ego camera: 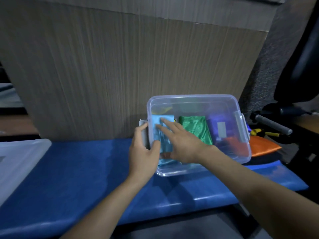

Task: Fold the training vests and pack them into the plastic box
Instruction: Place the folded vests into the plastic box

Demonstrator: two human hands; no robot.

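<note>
Both forearms reach over the blue counter (72, 169) toward the clear plastic box (224, 100). Left hand (143, 149) has its grip clamped on the box's left wall, thumb inside. Right hand (183, 144) presses flat, fingers straight and apart, on the folded light blue vest (165, 145) at the box's left end. Beside it lie a green vest (196, 126) and a purple vest (215, 121). An orange vest (262, 147) lies outside, right of the box.

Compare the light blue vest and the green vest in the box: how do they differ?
The light blue vest lies at the box's left end, under the right hand's straight fingers; the green vest sits mid-box, untouched. Colour differs: light blue versus green. Both are folded, shiny, inside the plastic box.
</note>
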